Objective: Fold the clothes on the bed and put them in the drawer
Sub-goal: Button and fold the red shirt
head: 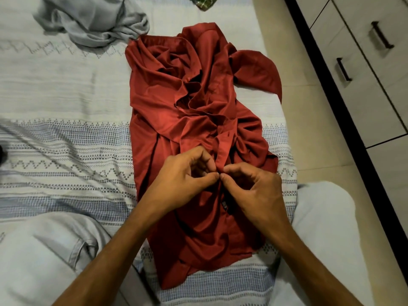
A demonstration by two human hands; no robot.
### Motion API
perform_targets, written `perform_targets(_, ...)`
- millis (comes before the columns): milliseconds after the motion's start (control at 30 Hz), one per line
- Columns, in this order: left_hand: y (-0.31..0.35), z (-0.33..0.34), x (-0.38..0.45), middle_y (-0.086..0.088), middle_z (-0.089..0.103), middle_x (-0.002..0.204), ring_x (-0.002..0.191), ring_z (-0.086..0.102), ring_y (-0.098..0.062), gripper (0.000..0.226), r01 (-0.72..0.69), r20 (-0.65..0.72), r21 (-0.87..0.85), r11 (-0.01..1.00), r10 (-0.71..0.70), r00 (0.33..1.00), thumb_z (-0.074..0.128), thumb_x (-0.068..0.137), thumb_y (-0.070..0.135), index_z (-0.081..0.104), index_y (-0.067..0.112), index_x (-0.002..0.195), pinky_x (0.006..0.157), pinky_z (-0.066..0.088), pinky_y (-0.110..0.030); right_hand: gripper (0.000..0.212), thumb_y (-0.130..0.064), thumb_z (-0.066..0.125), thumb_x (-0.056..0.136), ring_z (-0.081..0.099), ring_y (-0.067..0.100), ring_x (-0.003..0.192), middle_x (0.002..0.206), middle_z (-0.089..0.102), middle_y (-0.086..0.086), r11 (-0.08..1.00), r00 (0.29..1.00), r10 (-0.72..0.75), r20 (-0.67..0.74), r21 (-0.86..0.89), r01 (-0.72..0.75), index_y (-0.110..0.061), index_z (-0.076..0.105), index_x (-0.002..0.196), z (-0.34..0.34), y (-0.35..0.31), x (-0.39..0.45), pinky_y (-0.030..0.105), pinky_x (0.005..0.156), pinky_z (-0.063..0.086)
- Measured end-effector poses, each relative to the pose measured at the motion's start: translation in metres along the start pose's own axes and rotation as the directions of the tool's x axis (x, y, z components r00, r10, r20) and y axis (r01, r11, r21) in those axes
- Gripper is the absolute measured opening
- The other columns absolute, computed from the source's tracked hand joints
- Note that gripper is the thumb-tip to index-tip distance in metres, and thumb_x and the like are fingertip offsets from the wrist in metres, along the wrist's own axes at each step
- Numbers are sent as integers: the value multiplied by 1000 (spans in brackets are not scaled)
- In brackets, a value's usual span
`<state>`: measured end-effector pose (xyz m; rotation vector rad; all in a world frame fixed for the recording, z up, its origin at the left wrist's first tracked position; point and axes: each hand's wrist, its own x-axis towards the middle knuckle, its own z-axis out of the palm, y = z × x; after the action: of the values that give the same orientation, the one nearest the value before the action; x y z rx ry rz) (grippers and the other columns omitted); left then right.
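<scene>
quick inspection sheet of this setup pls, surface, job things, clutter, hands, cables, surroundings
surface: bed under a pale bedcover with blue and grey woven bands, rumpled at the left.
job's things: red shirt lies crumpled lengthwise in the middle, not yet folded; grey garment bunched at the top left; patterned green cloth at the top edge, mostly cut off.
clutter: nothing seen.
grippers: left hand and right hand each pinch the shirt's front edge, fingertips meeting at its middle; each grip is a thumb-and-finger pinch.
cables: nothing seen.
surroundings: drawer unit with dark handles stands right of the bed, drawers closed; tiled floor between them.
</scene>
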<state>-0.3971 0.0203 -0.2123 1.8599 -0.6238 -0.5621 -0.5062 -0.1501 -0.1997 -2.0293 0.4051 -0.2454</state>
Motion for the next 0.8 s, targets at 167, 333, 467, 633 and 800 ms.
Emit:
perform_targets(167, -2, 0, -2, 3, 76, 90, 84, 77, -17, 19, -16, 40, -37, 999, 18, 999, 82, 89, 19, 65, 25, 94, 79, 62, -43, 15, -15, 83, 89, 74, -3, 87, 92, 79, -18, 1000, 999, 19, 31, 12, -19, -22, 83, 102, -2, 2, 0, 17, 79, 58)
perform_targets(333, -6, 2, -1, 2, 76, 90, 84, 77, -15, 18, -5, 47, -61, 998, 8, 999, 80, 91, 19, 64, 26, 94, 80, 63, -41, 22, -11, 87, 83, 74, 3, 79, 94, 78, -11, 995, 998, -45, 42, -87, 48, -17, 82, 104, -2, 3, 1, 27, 73, 61)
perform_targets(467, -8, 3, 3, 3, 76, 92, 88, 76, -15, 18, 14, 67, -99, 995, -8, 998, 79, 91, 17, 63, 27, 94, 84, 61, -38, 21, -9, 86, 83, 71, 8, 78, 98, 76, -2, 950, 975, -223, -2, -225, 217, -10, 80, 103, 1, 2, 1, 23, 72, 56)
perform_targets(633, -8, 2, 3, 3, 74, 95, 89, 74, -16, 22, 17, 97, -73, 997, -10, 995, 75, 95, 13, 61, 28, 105, 80, 60, -39, 20, -7, 83, 85, 73, 17, 85, 99, 77, 5, 917, 959, -282, 30, -285, 279, -7, 79, 105, 3, 4, 3, 33, 76, 58)
perform_targets(800, 0, -5, 5, 6, 70, 99, 81, 71, -25, 53, -88, 184, 5, 996, 86, 979, 68, 99, 12, 49, 38, 141, 77, 57, -51, 19, -8, 81, 88, 72, 14, 85, 99, 76, 4, 923, 956, -294, -4, -262, 282, -8, 79, 107, 3, 5, 2, 33, 74, 58)
